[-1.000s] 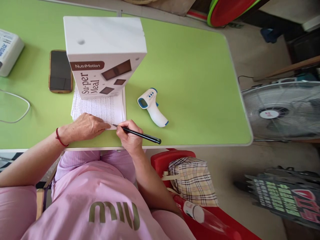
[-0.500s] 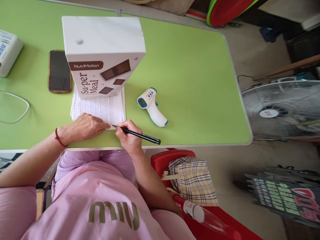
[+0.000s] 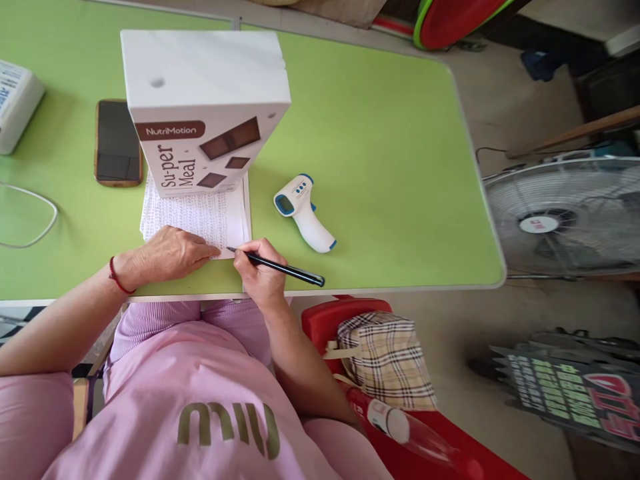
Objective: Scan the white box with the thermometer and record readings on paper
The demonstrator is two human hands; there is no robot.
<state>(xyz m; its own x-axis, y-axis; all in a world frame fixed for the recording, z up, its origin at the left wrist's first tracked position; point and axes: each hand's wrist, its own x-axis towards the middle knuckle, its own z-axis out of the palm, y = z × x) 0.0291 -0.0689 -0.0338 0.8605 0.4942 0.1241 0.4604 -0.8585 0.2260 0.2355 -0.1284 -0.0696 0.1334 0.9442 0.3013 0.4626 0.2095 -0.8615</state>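
A black pen point(image 3: 285, 268) is pinched in my right hand point(image 3: 263, 270), its tip at the lower right part of a written sheet of paper point(image 3: 200, 217). Rows of small handwriting cover much of that sheet, which lies on other sheets. My left hand point(image 3: 173, 255) rests on the paper's lower edge, palm down, fingers stretched toward the pen tip and holding nothing. On the upper part of the sheets stands a white NutriMotion box point(image 3: 205, 73), hiding what is under it. To the right of the paper lies a white and blue infrared thermometer point(image 3: 304, 213).
Left of the box are a phone point(image 3: 119, 143), a white cable point(image 3: 43, 197) and a white box-like item point(image 3: 17, 107) on the green table point(image 3: 390, 167). A fan point(image 3: 545, 220) stands past its right edge. A red chair point(image 3: 320, 320) holds a checked bag point(image 3: 387, 357) and a bottle point(image 3: 400, 427).
My right hand and the pen have shifted very slightly to the right along the paper. My left hand stays in place.
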